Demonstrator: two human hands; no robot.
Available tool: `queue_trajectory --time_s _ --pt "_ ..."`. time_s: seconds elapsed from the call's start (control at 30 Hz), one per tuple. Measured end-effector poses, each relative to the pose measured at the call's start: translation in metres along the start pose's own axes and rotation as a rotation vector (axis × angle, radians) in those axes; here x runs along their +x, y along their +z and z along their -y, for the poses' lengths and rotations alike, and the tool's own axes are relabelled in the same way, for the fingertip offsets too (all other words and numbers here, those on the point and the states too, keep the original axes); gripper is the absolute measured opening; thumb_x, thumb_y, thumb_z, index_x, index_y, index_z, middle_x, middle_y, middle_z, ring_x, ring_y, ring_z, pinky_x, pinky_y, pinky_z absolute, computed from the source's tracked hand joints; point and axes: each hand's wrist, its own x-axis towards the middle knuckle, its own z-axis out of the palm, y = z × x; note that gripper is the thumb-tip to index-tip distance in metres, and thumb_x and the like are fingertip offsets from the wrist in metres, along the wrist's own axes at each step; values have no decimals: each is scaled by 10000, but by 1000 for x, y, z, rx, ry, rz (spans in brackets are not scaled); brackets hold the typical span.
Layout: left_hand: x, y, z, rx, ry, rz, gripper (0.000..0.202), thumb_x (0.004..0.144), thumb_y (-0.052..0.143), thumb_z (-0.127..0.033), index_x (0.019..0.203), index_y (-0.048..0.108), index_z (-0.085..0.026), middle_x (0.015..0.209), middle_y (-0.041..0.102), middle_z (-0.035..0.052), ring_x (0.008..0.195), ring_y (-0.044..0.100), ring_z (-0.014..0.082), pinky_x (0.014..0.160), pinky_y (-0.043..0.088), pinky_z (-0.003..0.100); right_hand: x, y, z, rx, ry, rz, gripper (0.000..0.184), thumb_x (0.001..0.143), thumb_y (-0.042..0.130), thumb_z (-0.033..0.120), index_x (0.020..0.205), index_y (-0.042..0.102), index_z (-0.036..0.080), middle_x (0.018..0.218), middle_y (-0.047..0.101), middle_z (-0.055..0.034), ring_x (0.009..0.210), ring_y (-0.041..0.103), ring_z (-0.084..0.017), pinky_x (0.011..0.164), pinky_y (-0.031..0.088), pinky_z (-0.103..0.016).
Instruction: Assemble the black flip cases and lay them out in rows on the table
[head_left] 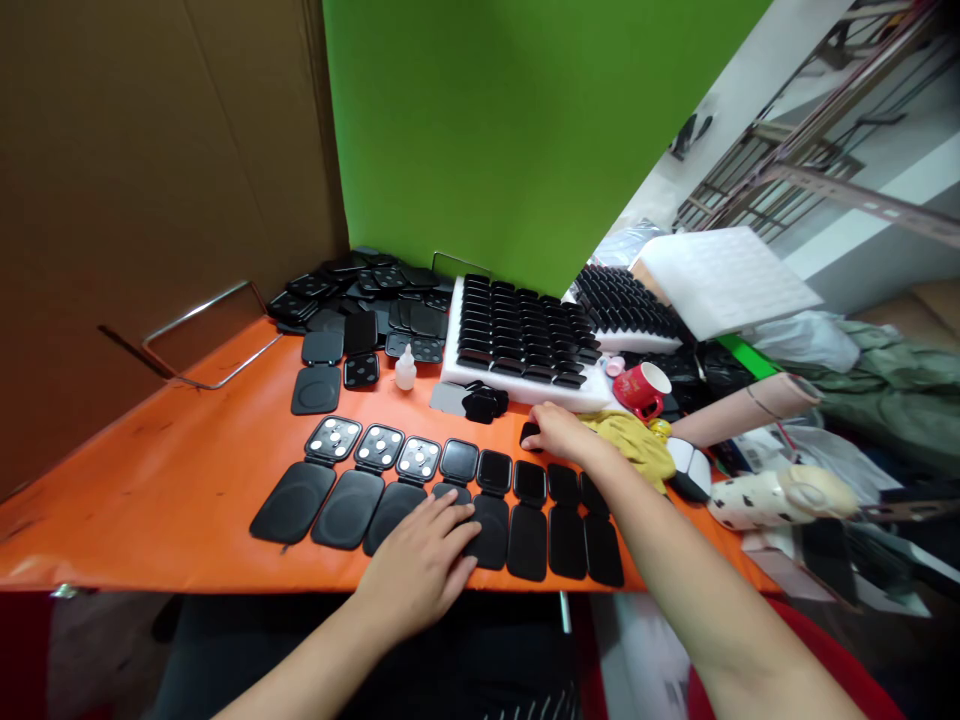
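Note:
Unfolded black hinged cases stand in a row along the front of the orange table, each with a large rounded panel and a smaller square panel. White round dots show on the three leftmost square panels. My left hand lies with its fingers spread over the large panels at mid-row. Behind the row's right part, my right hand pinches a small black square plate. Small loose dark plates lie in a little stack to its left, and a white dropper bottle stands farther left.
A white foam tray holds rows of black pieces at the back. Left of it is a heap of black plates. A red mug, yellow cloth, computer mouse and spotted bottle crowd the right.

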Motion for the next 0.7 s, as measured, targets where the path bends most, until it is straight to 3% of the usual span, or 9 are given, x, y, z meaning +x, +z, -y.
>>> queue_trajectory --time_s 0.1,0.2,0.3,0.5,0.7 --pt "-1 -1 0 -32 -13 12 306 833 488 -300 1131 551 -269 1204 563 11 1216 408 250 1021 337 459 -13 -8 7 41 -18 -58 124 768 589 244 810 625 133 915 562 -116 841 539 -223 764 370 -311" --pt "0 -4 -1 -56 -23 14 305 826 497 -298 1122 561 -267 1206 563 16 1217 407 254 1013 344 459 -23 -18 23 144 -73 -83 200 857 445 220 847 634 158 916 593 -91 858 540 -200 783 370 -303" --pt "1 -11 -2 -58 -11 13 312 806 525 -288 1114 568 -268 1194 574 19 1198 431 248 1005 355 450 -23 -19 51 281 -160 -34 198 855 465 304 893 622 189 875 632 -35 791 567 -167 705 408 -260" --pt "-5 -26 7 -37 -50 -12 289 831 494 -295 1112 561 -279 1173 587 9 1151 473 228 1022 315 469 3 9 110 415 -293 2 254 884 399 346 818 569 169 771 604 -1 688 536 -124 610 393 -218" --pt "-9 -22 19 -27 -86 -46 256 819 505 -264 1059 593 -264 1128 608 18 1074 527 218 998 340 444 22 30 134 402 -378 58 246 889 409 307 746 561 177 736 581 2 694 517 -125 636 367 -226"
